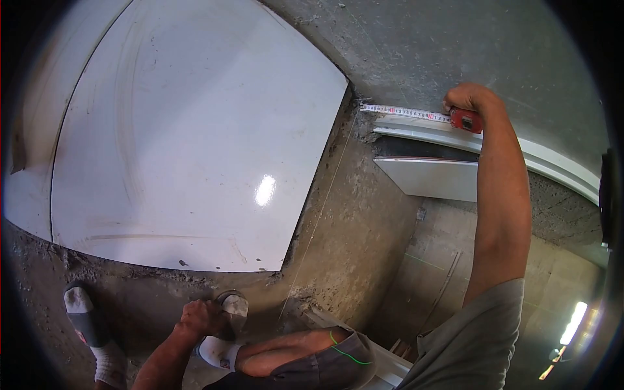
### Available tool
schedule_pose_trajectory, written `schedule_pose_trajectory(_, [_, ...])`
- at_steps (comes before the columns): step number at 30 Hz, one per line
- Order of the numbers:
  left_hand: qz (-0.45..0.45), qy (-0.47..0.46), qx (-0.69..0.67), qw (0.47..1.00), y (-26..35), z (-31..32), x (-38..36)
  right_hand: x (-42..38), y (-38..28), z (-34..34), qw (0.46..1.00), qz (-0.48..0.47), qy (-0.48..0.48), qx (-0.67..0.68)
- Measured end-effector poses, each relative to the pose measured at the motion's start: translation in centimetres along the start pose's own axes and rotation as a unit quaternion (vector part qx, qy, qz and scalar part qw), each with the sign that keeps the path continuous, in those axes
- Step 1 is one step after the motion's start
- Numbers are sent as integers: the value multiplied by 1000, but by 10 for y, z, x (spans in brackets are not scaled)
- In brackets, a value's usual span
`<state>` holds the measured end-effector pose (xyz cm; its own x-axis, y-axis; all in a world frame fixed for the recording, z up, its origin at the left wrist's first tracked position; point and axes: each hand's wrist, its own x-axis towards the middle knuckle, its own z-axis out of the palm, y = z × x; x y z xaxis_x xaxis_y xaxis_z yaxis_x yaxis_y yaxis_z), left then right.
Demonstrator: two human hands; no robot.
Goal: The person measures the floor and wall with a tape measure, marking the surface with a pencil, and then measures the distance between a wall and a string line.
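Note:
My right hand point(469, 97) is closed around a red tape measure point(467, 121) against the grey wall. From its case the white tape blade point(406, 112) runs out leftward, just above a white frame strip point(422, 135), and ends near the corner of a large white tile point(195, 130). Lower down, my left hand point(205, 318) is curled beside my foot point(234, 304), below the tile's lower edge. Whatever lies inside its fingers, if anything, is hidden.
A thin string line point(318, 224) crosses the rough floor beside the tile. Under the frame strip is a white panel point(429, 177) with a dark gap above it. My other foot point(81, 309) stands at the left. A bright light point(573, 323) shows at lower right.

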<state>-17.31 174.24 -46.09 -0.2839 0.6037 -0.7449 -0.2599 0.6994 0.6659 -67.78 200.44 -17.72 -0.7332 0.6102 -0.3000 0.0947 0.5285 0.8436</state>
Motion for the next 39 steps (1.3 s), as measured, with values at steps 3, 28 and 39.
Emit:
schedule_pose_trajectory(3, [1,-1,-2,1000,-3,4,3,1,0,1,1000,-11,10,-11])
schedule_pose_trajectory(28, [4,-2,12,1000,-10,14,8,-14,11,-1,999,10,10,43])
schedule_pose_trajectory(39, [208,109,-195,952,55,-40,-17,-94,25,145,753,-466,-87,456])
